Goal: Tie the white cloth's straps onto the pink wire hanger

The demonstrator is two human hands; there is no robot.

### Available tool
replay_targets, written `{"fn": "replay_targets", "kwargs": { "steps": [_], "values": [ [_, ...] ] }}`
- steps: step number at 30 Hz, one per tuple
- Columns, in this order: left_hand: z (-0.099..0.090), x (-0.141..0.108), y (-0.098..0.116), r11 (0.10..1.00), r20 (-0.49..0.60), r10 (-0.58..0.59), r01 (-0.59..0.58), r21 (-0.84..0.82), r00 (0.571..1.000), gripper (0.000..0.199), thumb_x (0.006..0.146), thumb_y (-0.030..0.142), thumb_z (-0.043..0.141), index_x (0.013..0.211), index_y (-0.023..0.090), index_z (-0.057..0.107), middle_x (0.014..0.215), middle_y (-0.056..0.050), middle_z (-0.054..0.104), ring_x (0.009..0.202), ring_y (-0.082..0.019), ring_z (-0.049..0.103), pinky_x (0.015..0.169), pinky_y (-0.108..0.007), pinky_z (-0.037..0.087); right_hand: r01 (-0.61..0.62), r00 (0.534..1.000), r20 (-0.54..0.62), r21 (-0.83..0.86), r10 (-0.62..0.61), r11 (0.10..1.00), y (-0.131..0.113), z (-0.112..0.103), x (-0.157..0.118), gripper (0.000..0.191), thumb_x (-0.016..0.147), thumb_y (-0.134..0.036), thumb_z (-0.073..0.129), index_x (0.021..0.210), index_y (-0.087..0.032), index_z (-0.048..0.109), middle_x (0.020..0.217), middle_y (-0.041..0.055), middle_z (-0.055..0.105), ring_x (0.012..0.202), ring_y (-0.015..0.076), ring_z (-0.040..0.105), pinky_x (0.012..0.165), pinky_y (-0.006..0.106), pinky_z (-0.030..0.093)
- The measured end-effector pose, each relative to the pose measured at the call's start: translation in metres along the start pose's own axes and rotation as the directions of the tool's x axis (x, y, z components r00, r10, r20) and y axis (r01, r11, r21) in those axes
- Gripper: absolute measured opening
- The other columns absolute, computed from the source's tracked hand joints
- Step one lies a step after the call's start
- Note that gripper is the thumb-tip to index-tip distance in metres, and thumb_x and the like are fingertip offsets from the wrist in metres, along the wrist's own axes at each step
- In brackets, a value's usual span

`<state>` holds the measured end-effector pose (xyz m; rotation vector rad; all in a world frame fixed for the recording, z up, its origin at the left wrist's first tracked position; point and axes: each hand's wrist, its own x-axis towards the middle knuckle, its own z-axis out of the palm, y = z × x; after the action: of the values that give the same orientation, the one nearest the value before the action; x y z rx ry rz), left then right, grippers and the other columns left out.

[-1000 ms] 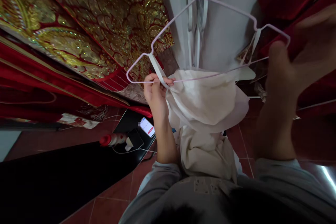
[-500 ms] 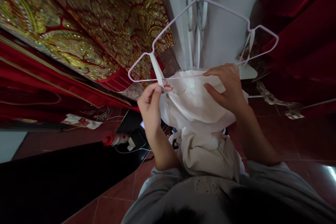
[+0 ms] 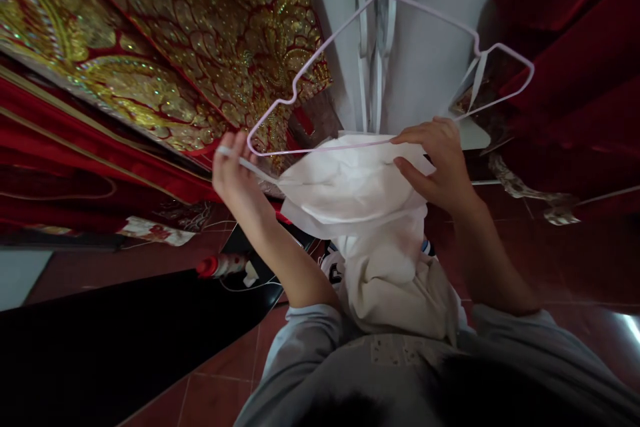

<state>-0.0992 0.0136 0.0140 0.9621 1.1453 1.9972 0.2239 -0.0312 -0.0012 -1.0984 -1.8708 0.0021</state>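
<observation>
A pale pink clothes hanger [image 3: 336, 39] hangs in front of me. Its right notch carries a thin white strap [image 3: 479, 80], while the left notch is bare. From the hanger's lower bar downward, a white garment [image 3: 357, 180] drapes in soft folds. My left hand [image 3: 241, 177] is beyond the hanger's left end, closed on the garment's other strap [image 3: 260, 172], which is pulled out sideways. My right hand [image 3: 435, 160] sits over the lower bar with its fingers across it; the thumb stands apart below. The far sides of those fingers are hidden.
Gold-sequinned red clothing [image 3: 200, 47] hangs at the left, dark red cloth [image 3: 575, 80] at the right. Behind the hanger is a pale wall with white metalwork [image 3: 370, 60]. A black table [image 3: 125, 340] at lower left holds a red-capped bottle [image 3: 220, 265] and cables.
My left hand has moved left, taking the left strap off the hanger's notch and outward past its end. The white garment has shifted left. My right hand has stayed nearly in place.
</observation>
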Motion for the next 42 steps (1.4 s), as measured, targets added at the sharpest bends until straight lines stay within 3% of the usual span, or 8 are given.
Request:
{"fn": "replay_targets", "kwargs": {
  "steps": [4, 7, 9, 13, 20, 31, 37, 42],
  "values": [
    [0.025, -0.028, -0.002, 0.996, 0.276, -0.091, 0.083, 0.042, 0.957, 0.033, 0.096, 0.052, 0.068, 0.099, 0.02, 0.076, 0.101, -0.01, 0.082, 0.105, -0.026, 0.08, 0.1, -0.042, 0.06, 0.025, 1.0, 0.008, -0.013, -0.024, 1.0, -0.008, 0.003, 0.002, 0.025, 0.094, -0.034, 0.065, 0.119, -0.032, 0.067, 0.113, 0.0038, 0.077, 0.108, 0.0278, 0.07, 0.115, 0.061, 0.046],
    [0.044, -0.039, 0.003, 0.997, 0.276, -0.059, 0.073, -0.039, 0.959, 0.038, 0.1, 0.057, 0.063, 0.085, 0.022, 0.064, 0.082, -0.006, 0.076, 0.087, -0.023, 0.079, 0.09, -0.038, 0.064, 0.047, 0.999, -0.004, -0.053, -0.047, 0.997, -0.005, -0.005, 0.007, 0.026, 0.094, -0.039, 0.067, 0.118, -0.031, 0.068, 0.113, 0.0057, 0.076, 0.108, 0.0296, 0.07, 0.107, 0.059, 0.052],
    [0.05, -0.04, 0.004, 0.997, 0.228, -0.032, 0.046, -0.056, 0.973, 0.037, 0.103, 0.055, 0.058, 0.084, 0.024, 0.058, 0.076, -0.004, 0.073, 0.08, -0.021, 0.077, 0.086, -0.037, 0.064, -0.019, 0.97, -0.245, -0.094, -0.005, 0.995, 0.009, -0.017, 0.011, 0.026, 0.093, -0.045, 0.07, 0.112, -0.028, 0.07, 0.107, 0.0092, 0.074, 0.1, 0.0291, 0.07, 0.095, 0.053, 0.056],
    [0.053, -0.038, -0.002, 0.996, 0.188, 0.02, -0.004, -0.085, 0.982, 0.029, 0.105, 0.046, 0.054, 0.085, 0.025, 0.054, 0.07, -0.001, 0.069, 0.072, -0.019, 0.073, 0.084, -0.036, 0.063, -0.208, 0.665, -0.728, 0.034, 0.167, 0.977, 0.046, -0.043, 0.013, 0.033, 0.086, -0.055, 0.081, 0.09, -0.024, 0.07, 0.085, 0.0057, 0.066, 0.073, 0.0197, 0.061, 0.07, 0.04, 0.053],
    [0.064, -0.045, -0.014, 0.995, 0.09, 0.069, -0.062, -0.074, 0.994, 0.032, 0.104, 0.05, 0.05, 0.083, 0.025, 0.049, 0.065, 0.002, 0.061, 0.065, -0.016, 0.066, 0.083, -0.035, 0.06, -0.249, 0.949, -0.129, 0.261, 0.289, 0.933, 0.011, -0.045, 0.019, 0.027, 0.09, -0.034, 0.079, 0.116, -0.028, 0.077, 0.099, 0.004, 0.078, 0.086, 0.0184, 0.072, 0.08, 0.039, 0.062],
    [0.063, -0.048, -0.01, 0.996, 0.094, 0.032, -0.024, -0.091, 0.995, 0.031, 0.103, 0.046, 0.053, 0.083, 0.025, 0.047, 0.063, 0.003, 0.061, 0.064, -0.015, 0.067, 0.08, -0.032, 0.059, -0.434, 0.83, -0.159, 0.417, 0.534, 0.799, 0.007, -0.04, 0.043, 0.029, 0.074, -0.026, 0.082, 0.1, -0.023, 0.07, 0.09, -0.0005, 0.07, 0.065, 0.0094, 0.058, 0.056, 0.027, 0.045],
    [0.063, -0.053, -0.011, 0.993, 0.114, -0.01, 0.024, -0.118, 0.993, 0.029, 0.105, 0.042, 0.051, 0.083, 0.024, 0.048, 0.065, 0.002, 0.064, 0.063, -0.015, 0.068, 0.073, -0.029, 0.057, -0.063, 0.897, -0.344, 0.52, 0.277, 0.852, 0.001, -0.044, 0.063, 0.037, 0.083, -0.016, 0.071, 0.114, -0.031, 0.082, 0.102, -0.0011, 0.082, 0.054, 0.0082, 0.054, 0.05, 0.027, 0.04],
    [0.061, -0.053, -0.01, 0.992, 0.153, -0.021, 0.04, -0.121, 0.988, 0.026, 0.106, 0.036, 0.048, 0.083, 0.023, 0.05, 0.068, 0.0, 0.069, 0.063, -0.016, 0.07, 0.072, -0.029, 0.057, 0.079, 0.842, -0.5, 0.486, 0.203, 0.87, 0.05, -0.047, 0.061, 0.049, 0.088, -0.012, 0.072, 0.131, -0.035, 0.075, 0.142, -0.0021, 0.073, 0.131, 0.0287, 0.071, 0.061, 0.027, 0.053]
  ]
}}
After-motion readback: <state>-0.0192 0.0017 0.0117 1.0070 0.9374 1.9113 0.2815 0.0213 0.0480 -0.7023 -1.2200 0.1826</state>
